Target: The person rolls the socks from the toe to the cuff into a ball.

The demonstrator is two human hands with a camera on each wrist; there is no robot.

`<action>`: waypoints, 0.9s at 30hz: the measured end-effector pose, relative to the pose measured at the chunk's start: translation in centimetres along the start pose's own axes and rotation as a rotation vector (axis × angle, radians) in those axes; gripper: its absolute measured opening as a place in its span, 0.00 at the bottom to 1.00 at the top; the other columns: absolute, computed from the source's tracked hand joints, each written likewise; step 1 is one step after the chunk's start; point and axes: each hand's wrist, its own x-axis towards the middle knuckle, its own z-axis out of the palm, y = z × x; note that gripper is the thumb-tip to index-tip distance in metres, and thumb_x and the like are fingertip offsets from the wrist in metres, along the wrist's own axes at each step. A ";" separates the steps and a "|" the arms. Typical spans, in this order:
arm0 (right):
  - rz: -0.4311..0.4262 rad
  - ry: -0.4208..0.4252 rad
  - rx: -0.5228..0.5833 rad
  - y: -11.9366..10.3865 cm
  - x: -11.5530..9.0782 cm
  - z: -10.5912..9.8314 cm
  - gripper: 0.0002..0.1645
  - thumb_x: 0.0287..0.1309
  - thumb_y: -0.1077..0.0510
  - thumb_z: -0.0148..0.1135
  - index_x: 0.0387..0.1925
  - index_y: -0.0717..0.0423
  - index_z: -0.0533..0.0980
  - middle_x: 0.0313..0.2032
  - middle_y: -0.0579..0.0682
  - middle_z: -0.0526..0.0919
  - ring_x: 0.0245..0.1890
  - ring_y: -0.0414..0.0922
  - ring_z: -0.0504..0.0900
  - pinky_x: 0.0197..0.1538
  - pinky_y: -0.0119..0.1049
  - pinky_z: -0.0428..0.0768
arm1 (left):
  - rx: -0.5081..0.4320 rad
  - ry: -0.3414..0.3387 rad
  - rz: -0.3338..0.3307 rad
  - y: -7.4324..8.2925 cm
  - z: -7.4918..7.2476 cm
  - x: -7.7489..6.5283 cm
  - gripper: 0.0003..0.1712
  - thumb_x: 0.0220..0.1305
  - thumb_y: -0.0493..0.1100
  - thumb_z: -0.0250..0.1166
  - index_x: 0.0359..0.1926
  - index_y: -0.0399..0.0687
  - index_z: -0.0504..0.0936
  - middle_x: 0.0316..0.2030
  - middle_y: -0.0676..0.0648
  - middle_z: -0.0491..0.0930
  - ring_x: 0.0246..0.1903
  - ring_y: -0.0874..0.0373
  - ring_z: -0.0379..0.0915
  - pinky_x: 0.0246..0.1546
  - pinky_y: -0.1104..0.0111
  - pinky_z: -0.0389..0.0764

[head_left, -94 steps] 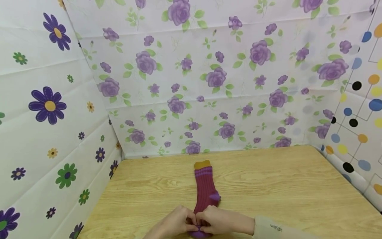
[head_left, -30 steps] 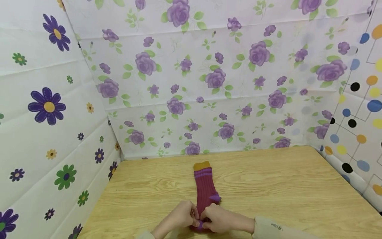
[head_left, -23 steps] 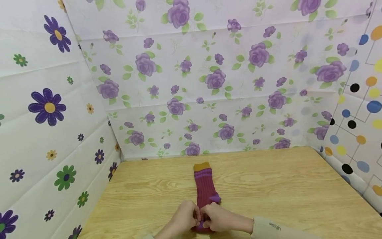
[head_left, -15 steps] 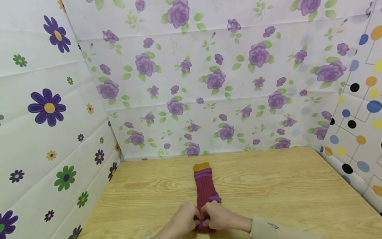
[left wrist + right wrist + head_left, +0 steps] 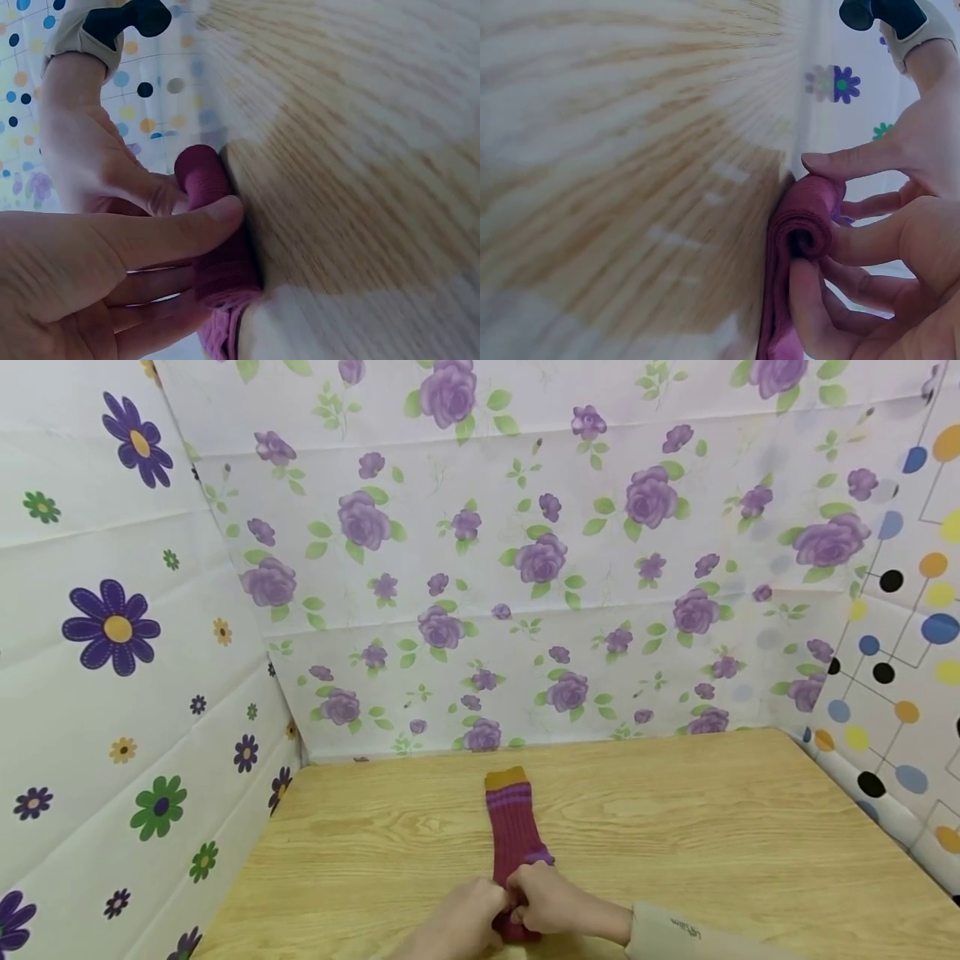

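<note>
A maroon ribbed sock [image 5: 513, 833] lies lengthwise on the wooden table, its mustard cuff pointing away and its purple heel out to the right. The toe end nearest the person is curled into a roll, whose spiral end [image 5: 804, 226] shows in the right wrist view. My left hand [image 5: 463, 913] grips the roll's left side; in the left wrist view its thumb [image 5: 184, 234] lies along the roll. From the other side my right hand [image 5: 551, 897] pinches the roll between thumb and fingers. The fingers partly hide the roll in the head view.
The wood-grain table [image 5: 675, 835] stretches to both sides of the sock. Behind it hangs a white sheet with purple roses [image 5: 480, 568]. Patterned sheets also close off the left side [image 5: 187, 693] and the right side [image 5: 885, 627].
The toe end has been rolled a little farther toward the heel, and both hands have moved forward with it. Most lately the left hand has shifted its grip on the roll's left side.
</note>
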 end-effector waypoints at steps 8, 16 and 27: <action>-0.012 0.014 0.037 0.3 -0.1 -0.3 0.09 0.47 0.69 0.69 0.23 0.53 0.80 0.17 0.38 0.76 0.16 0.27 0.63 0.19 0.20 0.65 | -0.062 0.025 -0.044 -0.5 0.0 0.2 0.08 0.44 0.38 0.77 0.22 0.51 0.84 0.20 0.61 0.77 0.22 0.73 0.59 0.22 0.80 0.66; -0.079 0.042 -0.085 -0.1 -0.2 -0.2 0.11 0.45 0.71 0.63 0.21 0.52 0.76 0.16 0.35 0.71 0.16 0.28 0.60 0.19 0.19 0.62 | -0.199 0.027 -0.059 -1.3 -0.1 0.6 0.07 0.43 0.40 0.78 0.25 0.47 0.87 0.22 0.58 0.82 0.21 0.75 0.60 0.22 0.81 0.67; -0.093 -0.014 -0.055 -0.1 -0.5 -0.5 0.09 0.56 0.68 0.60 0.26 0.55 0.83 0.18 0.36 0.74 0.16 0.26 0.61 0.20 0.18 0.63 | -0.443 -0.020 -0.128 -2.4 0.0 1.1 0.09 0.44 0.38 0.77 0.30 0.40 0.89 0.28 0.50 0.87 0.27 0.71 0.73 0.29 0.79 0.74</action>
